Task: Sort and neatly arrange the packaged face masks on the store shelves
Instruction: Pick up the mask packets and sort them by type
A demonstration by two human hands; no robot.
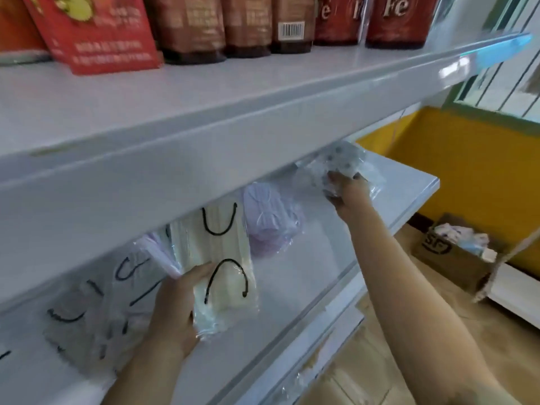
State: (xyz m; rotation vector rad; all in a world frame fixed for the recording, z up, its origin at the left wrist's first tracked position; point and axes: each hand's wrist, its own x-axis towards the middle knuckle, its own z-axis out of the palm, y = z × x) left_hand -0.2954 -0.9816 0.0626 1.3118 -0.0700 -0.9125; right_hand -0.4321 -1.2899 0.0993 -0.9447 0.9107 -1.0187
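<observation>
Nearest, at the front edge of the lower shelf point(292, 302), the left hand point(175, 314) grips a cream mask pack point(225, 273) with black ear loops, thumb on top and fingers curled under its near end; the pack lies lengthwise toward the back of the shelf. Just left of that hand, grey and clear mask packs point(87, 323) with dark loops lie overlapping toward the shelf's left end. Behind the cream pack and slightly right, a lilac mask pack point(268, 220) rests on the shelf, partly under the lip of the upper shelf point(204, 118). Further back, near the shelf's far right corner, the right hand point(344, 188) closes on a clear pack of dotted grey masks point(344, 159), fingers curled into the wrapper. On the upper shelf stand brown and red pouches point(248, 21). Beyond the shelf's right end, a cardboard box point(450, 255) of small packets sits on the floor beside a yellow wall point(467, 171).
</observation>
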